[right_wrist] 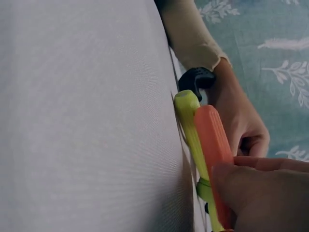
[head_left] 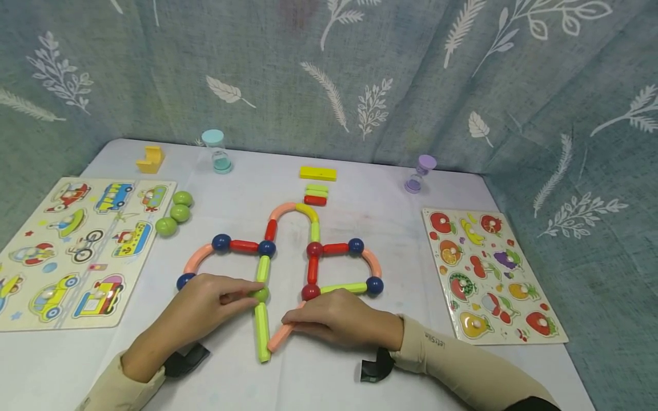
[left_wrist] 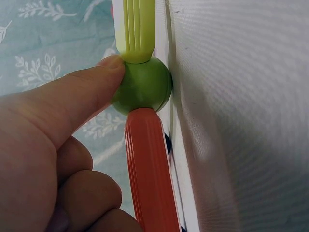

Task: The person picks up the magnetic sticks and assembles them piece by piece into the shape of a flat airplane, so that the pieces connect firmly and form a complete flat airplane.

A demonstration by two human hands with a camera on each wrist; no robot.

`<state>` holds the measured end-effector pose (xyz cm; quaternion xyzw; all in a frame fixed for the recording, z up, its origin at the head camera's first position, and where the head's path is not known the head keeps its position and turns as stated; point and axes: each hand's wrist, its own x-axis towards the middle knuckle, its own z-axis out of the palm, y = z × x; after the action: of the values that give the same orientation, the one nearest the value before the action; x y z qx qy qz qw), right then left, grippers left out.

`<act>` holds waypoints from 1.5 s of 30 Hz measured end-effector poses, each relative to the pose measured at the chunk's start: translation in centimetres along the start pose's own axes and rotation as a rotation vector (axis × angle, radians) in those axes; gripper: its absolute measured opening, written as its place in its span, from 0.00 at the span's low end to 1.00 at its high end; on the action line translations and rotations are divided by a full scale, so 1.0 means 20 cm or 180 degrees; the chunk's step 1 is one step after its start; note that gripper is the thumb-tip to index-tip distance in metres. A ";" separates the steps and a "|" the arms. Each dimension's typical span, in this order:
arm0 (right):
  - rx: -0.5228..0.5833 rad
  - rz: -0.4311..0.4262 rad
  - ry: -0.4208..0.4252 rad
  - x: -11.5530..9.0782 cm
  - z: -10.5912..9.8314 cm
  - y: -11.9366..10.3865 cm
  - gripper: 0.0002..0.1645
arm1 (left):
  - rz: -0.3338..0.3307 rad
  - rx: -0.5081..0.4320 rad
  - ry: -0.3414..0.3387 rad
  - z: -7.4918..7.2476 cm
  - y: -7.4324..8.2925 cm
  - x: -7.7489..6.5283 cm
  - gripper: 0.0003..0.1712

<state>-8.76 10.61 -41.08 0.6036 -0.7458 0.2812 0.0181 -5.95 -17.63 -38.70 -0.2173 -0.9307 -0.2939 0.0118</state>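
Observation:
My left hand [head_left: 205,302] pinches a green ball [head_left: 262,294] between thumb and forefinger. In the left wrist view the thumb presses the ball [left_wrist: 142,87], with a yellow-green rod [left_wrist: 137,29] at one side and an orange-red rod [left_wrist: 149,164] at the other. Another yellow-green rod [head_left: 263,334] runs from the ball toward the front. Between its fingers my right hand [head_left: 339,319] holds a straight coral rod [head_left: 280,338], slanting from near a red ball [head_left: 311,292]. The coral rod's near end lies close beside the yellow-green rod's end, as in the right wrist view [right_wrist: 212,135].
Curved rods, straight rods and balls form an outline with an arch [head_left: 285,210] and two side loops. Loose green balls [head_left: 180,213] lie left, beside a vehicle puzzle board [head_left: 46,228]. A fruit puzzle board [head_left: 493,274] is right. Two hourglasses [head_left: 218,151] and yellow blocks [head_left: 318,173] stand behind.

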 end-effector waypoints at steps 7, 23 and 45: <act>-0.0514 0.0002 -0.0072 0.00 0.01 -0.01 0.19 | 0.0033 0.0031 0.0031 0.00 -0.01 0.00 0.17; 0.0001 0.0151 -0.0326 -0.04 -0.01 0.02 0.18 | 0.0075 -0.0085 0.0024 0.01 0.00 0.00 0.17; 0.0225 0.0329 -0.0424 -0.02 0.01 0.02 0.19 | 0.0167 0.0690 0.0289 0.03 0.05 0.00 0.17</act>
<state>-8.85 10.91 -41.56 0.5819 -0.7652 0.2671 -0.0674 -5.47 -16.58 -38.68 -0.2255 -0.9496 -0.2007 0.0850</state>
